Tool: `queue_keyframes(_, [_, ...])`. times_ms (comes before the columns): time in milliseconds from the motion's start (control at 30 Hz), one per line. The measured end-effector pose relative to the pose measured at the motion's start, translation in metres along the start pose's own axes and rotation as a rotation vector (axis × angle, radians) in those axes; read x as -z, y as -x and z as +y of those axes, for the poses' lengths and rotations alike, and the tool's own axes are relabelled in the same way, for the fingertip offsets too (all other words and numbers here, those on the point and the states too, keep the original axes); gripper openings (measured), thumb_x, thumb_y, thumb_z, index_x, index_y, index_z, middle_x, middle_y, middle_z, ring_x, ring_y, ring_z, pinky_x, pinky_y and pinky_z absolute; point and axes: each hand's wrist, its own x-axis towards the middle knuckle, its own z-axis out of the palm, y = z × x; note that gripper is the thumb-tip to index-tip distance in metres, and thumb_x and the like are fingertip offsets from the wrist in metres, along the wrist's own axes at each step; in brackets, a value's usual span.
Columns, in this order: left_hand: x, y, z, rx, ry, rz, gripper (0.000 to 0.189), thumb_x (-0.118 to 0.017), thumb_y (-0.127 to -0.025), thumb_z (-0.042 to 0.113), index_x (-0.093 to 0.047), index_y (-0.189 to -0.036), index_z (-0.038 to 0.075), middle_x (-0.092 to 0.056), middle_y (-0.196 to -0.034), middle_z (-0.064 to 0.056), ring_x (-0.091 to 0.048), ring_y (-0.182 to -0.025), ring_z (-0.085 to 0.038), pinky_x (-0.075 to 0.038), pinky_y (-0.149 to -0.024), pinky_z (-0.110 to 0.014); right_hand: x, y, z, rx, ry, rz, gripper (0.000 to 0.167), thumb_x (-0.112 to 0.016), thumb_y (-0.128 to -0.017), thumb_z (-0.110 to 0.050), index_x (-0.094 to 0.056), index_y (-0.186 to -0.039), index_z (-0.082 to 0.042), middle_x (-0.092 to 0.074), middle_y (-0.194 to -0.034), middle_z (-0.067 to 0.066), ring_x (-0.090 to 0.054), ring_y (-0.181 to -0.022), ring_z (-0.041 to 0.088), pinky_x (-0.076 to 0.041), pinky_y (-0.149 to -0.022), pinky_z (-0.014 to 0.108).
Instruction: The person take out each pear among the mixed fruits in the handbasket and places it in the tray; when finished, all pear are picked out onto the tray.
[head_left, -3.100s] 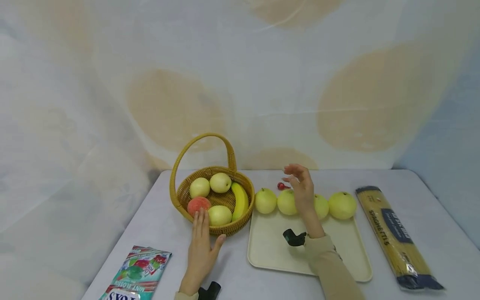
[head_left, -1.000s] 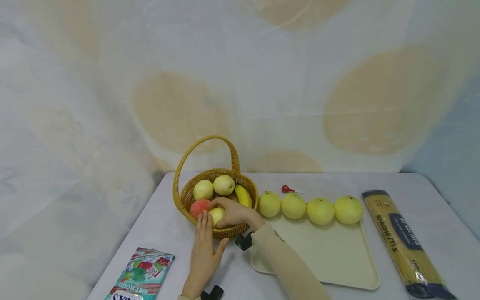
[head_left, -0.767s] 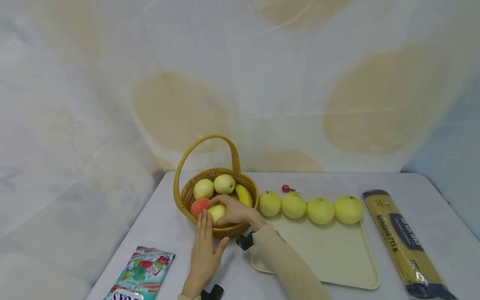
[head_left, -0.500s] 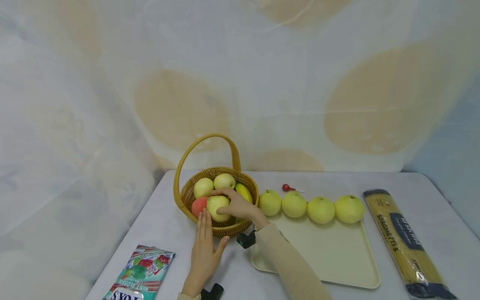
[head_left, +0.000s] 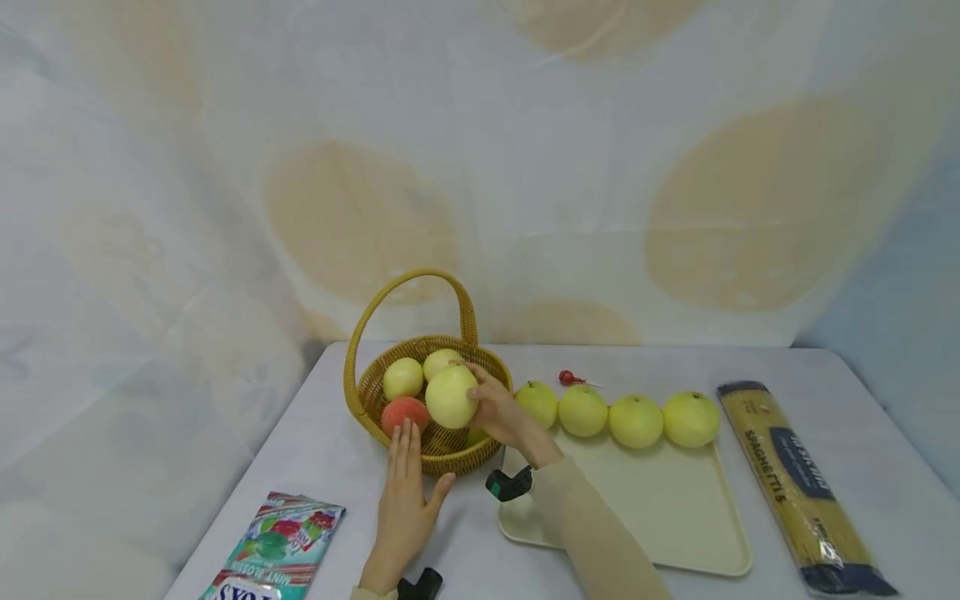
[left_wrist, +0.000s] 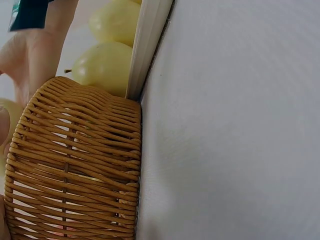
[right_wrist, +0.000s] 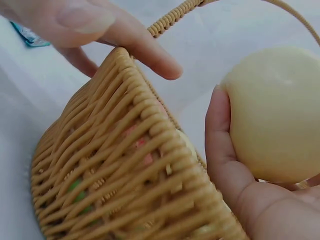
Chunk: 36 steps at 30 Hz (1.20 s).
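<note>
My right hand grips a round pale-yellow pear, raised above the wicker basket. In the right wrist view the thumb and fingers curl round the pear. My left hand lies with straight fingers over the basket's near rim, fingertips by a red peach. Two more pale pears, one of them this pear, sit at the back of the basket. A banana is mostly hidden behind the held pear and right hand.
A cream tray stands right of the basket, with several pears, such as this pear, along its back edge. A red lollipop lies behind. Spaghetti pack is at right, candy bag at left.
The right hand came from over the tray to the basket, took hold of the near pear and lifted it up out of its place. The left hand stayed at the rim.
</note>
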Motion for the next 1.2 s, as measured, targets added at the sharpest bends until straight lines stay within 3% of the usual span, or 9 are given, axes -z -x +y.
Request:
queue_keyframes(133, [0.0,0.0,-0.001,-0.006,-0.011,0.005,0.087,-0.067,-0.09,0.037,-0.019,-0.154,0.002,-0.02,-0.161,-0.017,-0.012,-0.151,-0.031,-0.001,-0.117,-0.022,0.003,0.011,0.0,0.003,-0.012,0.0,0.071,-0.039,-0.09,-0.011,-0.009,-0.154,-0.008,-0.026,-0.149,0.016,-0.047,-0.118,0.022,-0.048,-0.091,0.038])
queue_keyframes(200, [0.0,0.001,-0.002,-0.02,-0.012,0.015,0.087,-0.066,-0.09,0.037,-0.019,-0.154,0.001,-0.02,-0.161,-0.018,-0.013,-0.151,-0.033,0.006,-0.113,-0.014,0.004,0.017,0.0,0.009,-0.017,0.005,0.069,-0.041,-0.09,-0.012,-0.014,-0.154,-0.011,-0.031,-0.145,0.013,-0.048,-0.118,0.022,-0.048,-0.092,0.039])
queue_keyframes(400, [0.0,0.001,-0.004,-0.041,-0.009,0.03,0.087,-0.065,-0.091,0.038,-0.018,-0.154,0.001,-0.02,-0.161,-0.019,-0.013,-0.15,-0.034,0.007,-0.113,-0.013,0.005,0.035,0.001,0.05,-0.02,0.016,0.066,-0.049,-0.094,-0.011,-0.018,-0.152,-0.015,-0.038,-0.134,0.003,-0.051,-0.116,0.018,-0.051,-0.091,0.036])
queue_keyframes(600, [-0.001,0.001,-0.004,-0.05,-0.002,0.041,0.087,-0.065,-0.09,0.036,-0.018,-0.154,0.002,-0.021,-0.16,-0.02,-0.011,-0.151,-0.032,0.007,-0.112,-0.012,0.008,0.052,-0.003,0.094,-0.012,0.085,0.069,-0.057,-0.091,-0.007,-0.021,-0.15,-0.015,-0.037,-0.134,0.003,-0.048,-0.119,0.017,-0.05,-0.094,0.035])
queue_keyframes(867, [0.0,0.0,-0.003,-0.043,-0.002,0.023,0.088,-0.065,-0.091,0.038,-0.017,-0.154,0.002,-0.019,-0.161,-0.019,-0.009,-0.152,-0.03,0.008,-0.113,-0.011,0.019,0.083,0.0,0.119,0.162,0.258,0.072,-0.059,-0.084,0.002,-0.024,-0.146,-0.009,-0.031,-0.147,0.008,-0.048,-0.119,0.016,-0.051,-0.092,0.03])
queue_keyframes(1000, [0.001,0.0,-0.003,-0.002,-0.004,-0.004,0.088,-0.065,-0.091,0.037,-0.015,-0.156,0.005,-0.017,-0.162,-0.016,-0.008,-0.152,-0.029,0.006,-0.114,-0.016,0.028,0.097,0.006,0.132,0.27,0.293,0.073,-0.066,-0.081,0.001,-0.028,-0.144,-0.004,-0.029,-0.149,0.012,-0.046,-0.12,0.017,-0.05,-0.093,0.03])
queue_keyframes(1200, [0.0,0.001,-0.002,0.014,0.01,-0.026,0.089,-0.067,-0.09,0.035,-0.016,-0.155,0.004,-0.017,-0.162,-0.018,-0.008,-0.152,-0.032,0.008,-0.114,-0.017,0.039,0.114,0.013,0.065,0.363,0.344,0.074,-0.073,-0.079,0.002,-0.036,-0.143,-0.006,-0.035,-0.145,0.007,-0.045,-0.119,0.01,-0.043,-0.096,0.025])
